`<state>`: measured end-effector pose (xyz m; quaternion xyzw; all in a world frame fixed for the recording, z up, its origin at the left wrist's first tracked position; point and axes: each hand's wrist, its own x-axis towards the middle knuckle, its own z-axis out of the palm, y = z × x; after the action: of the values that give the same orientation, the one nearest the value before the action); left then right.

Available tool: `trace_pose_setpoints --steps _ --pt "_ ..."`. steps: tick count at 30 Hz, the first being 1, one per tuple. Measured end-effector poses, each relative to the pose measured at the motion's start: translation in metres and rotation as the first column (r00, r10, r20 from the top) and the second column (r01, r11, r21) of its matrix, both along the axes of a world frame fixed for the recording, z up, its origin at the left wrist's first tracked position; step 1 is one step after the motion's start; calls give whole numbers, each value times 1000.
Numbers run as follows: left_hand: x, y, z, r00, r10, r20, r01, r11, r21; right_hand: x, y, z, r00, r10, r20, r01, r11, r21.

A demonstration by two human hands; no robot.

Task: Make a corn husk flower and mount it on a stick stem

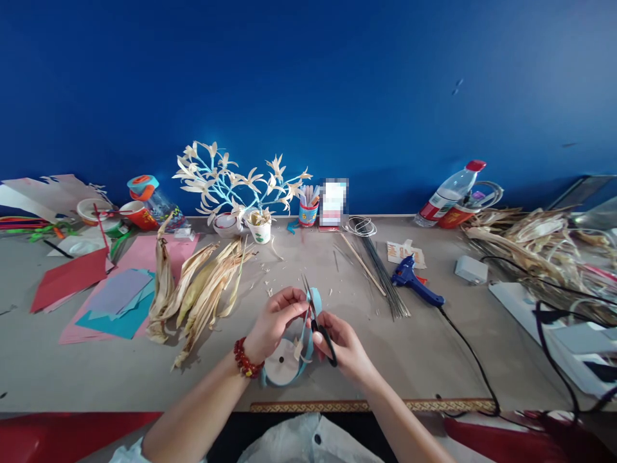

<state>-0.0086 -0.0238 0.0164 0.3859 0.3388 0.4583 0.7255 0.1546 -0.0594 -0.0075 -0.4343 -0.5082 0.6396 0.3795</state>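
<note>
My left hand (274, 320) pinches a light blue ribbon (314, 302) that runs up from a ribbon roll (283, 364) lying on the table under my wrist. A red bead bracelet (245, 360) sits on that wrist. My right hand (343, 344) grips black-handled scissors (318, 321), whose blades point up and meet the ribbon just beside my left fingertips. Both hands work close together over the middle of the table, near its front edge.
Dried corn husks (202, 289) lie to the left beside coloured paper sheets (116, 302). A husk-flower tree (236, 183) stands at the back. Thin sticks (383, 276), a blue glue gun (414, 283) with its cord, a bottle (448, 193) and more husks (530, 241) lie right.
</note>
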Motion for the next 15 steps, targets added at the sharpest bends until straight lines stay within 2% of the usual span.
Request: trace_pose_setpoints --steps 4,9,15 --pt "-2 0 2 999 -26 36 27 999 -26 1 1 5 1000 21 -17 -21 1000 -11" --pt "-3 1 4 997 -48 53 53 995 -80 5 2 3 999 33 10 -33 999 0" --pt "-9 6 4 989 -136 54 142 984 -106 12 4 0 998 65 24 -65 998 1"
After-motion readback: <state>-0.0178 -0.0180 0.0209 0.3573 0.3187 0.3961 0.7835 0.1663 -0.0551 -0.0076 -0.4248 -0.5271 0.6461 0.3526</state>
